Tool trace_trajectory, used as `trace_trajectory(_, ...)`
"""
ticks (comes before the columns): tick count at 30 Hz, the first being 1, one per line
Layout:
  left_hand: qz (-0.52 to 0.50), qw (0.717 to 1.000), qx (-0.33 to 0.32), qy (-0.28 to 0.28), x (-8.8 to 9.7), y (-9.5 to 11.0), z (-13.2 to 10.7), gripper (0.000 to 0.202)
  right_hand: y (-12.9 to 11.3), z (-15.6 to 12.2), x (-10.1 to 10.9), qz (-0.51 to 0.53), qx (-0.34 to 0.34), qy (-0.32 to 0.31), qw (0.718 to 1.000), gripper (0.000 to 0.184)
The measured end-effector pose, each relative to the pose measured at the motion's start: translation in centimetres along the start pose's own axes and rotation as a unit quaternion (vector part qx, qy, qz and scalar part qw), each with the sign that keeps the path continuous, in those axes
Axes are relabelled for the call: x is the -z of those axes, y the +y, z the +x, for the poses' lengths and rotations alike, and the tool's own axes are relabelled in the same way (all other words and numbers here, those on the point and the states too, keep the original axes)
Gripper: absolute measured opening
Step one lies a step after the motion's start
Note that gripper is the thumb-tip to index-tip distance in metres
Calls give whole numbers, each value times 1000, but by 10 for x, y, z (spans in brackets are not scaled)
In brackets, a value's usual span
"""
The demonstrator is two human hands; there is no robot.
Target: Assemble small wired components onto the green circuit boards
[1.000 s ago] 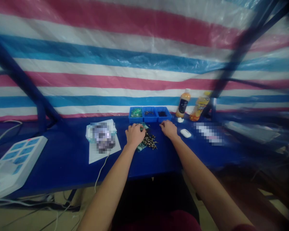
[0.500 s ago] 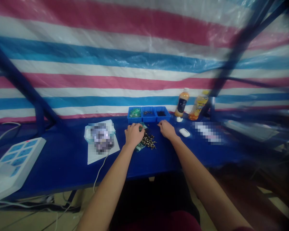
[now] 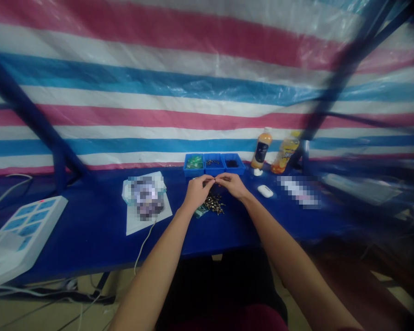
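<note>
My left hand (image 3: 197, 191) and my right hand (image 3: 232, 184) meet fingertip to fingertip over the table, just in front of the blue bins. Both are closed in a pinch. Whatever sits between the fingertips is tiny and dark, too small to name. Below them lies a heap of small brass-coloured metal parts (image 3: 214, 203). A greenish plastic piece (image 3: 200, 211) shows at the heap's left edge, partly covered by my left hand. Behind the hands stand three joined blue bins: one with green pieces (image 3: 195, 162), one with small metal parts (image 3: 213, 162), one with dark bits (image 3: 232, 163).
Two drink bottles (image 3: 261, 149) stand at the back right, near a white earbud case (image 3: 265, 191) and a crumpled tissue (image 3: 258, 172). On the left are a blurred-out item on white paper (image 3: 133, 225), with a cable, and a white power strip (image 3: 43, 230).
My right hand has moved left, and my left hand has shifted slightly right and turned inward. Their fingertips, apart before, now come together above the heap.
</note>
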State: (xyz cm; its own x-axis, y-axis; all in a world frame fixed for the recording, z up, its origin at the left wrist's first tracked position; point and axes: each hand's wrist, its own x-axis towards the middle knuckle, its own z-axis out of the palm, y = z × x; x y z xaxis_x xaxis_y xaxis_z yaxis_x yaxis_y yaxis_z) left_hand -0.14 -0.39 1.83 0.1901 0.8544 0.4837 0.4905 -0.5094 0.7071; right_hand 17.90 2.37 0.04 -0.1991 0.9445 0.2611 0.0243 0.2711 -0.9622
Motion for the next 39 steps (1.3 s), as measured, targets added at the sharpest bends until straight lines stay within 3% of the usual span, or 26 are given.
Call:
trace_trajectory(8,-49,996,55,43,-1,0,1,23,0,-1,-7,-27,30,7,999,23)
trace_trajectory(12,-146,985,67,64,-3,-1,3,37,-8,-5,-5,131,-26,-27,991,32)
trace_trajectory(15,-156,980,79,92,-2,-2,5,44,-18,-8,2,216,-59,-49,973,36)
trace_trajectory(20,-108,982,101,120,-2,-5,7,44,-10,-4,12,228,-160,-90,956,38)
trace_trajectory(23,-87,984,103,120,-2,-6,7,38,3,6,12,182,-201,-31,962,41)
trace_trajectory(28,-47,988,102,108,-1,-6,4,30,6,41,11,168,-115,95,974,42)
trace_trajectory(33,-28,989,97,104,1,-4,3,26,-8,57,27,117,-126,112,979,55)
trace_trajectory(36,-30,990,92,100,0,-3,3,25,-40,41,44,77,-46,137,986,51)
trace_trajectory(39,-25,991,90,95,-2,-4,2,24,-95,19,61,6,80,116,990,41)
